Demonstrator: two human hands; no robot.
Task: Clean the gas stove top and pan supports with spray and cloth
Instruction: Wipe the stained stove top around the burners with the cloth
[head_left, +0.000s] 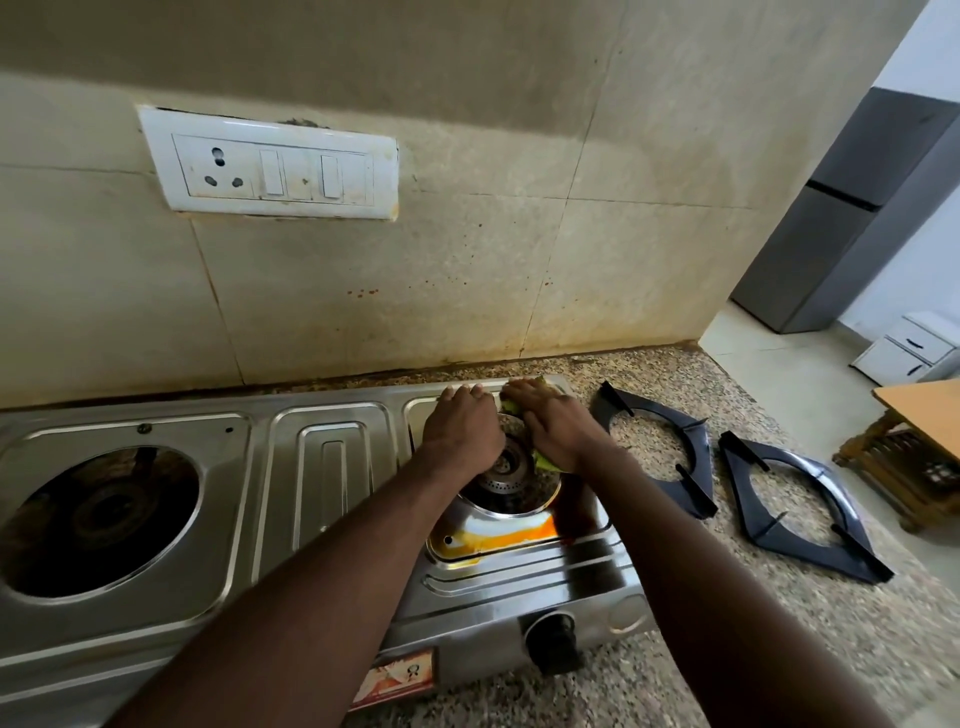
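Speckled granite counter (675, 675) is running along a stained tile wall, with a white switch plate (270, 163) in the upper left of the frame. I am watching through the head camera as a steel gas stove (332, 467) is filling the lower left and centre.

Step in hand, by my judgement: wiping the stove top around the right burner (506, 467). Both pan supports (670, 457) are already off and lying flat on the counter right of centre, the second one (800, 504) just beside the first. No spray bottle is showing anywhere in view.

Right hand (558, 426) is pressing a yellow-green cloth (545, 460) onto the steel at the back right of the burner. Its fingers (524, 389) are lying together, flattened over the cloth, tips reaching the rear lip of the stove. Only slivers of cloth are showing at the fingertips and under the wrist.

Left hand (462, 431) is resting palm-down on the left side of the burner, fingers (460, 397) curled loosely together against the steel. I cannot tell whether it is holding anything beneath; it looks to be bracing.

An orange, oily stain (498, 538) is pooling in the tray just below the burner, toward the front edge, untouched by either hand.

Next move, as I judge it: dragging the cloth forward round the burner ring into that stain, keeping pressure flat. Supports themselves are not yet being wiped.
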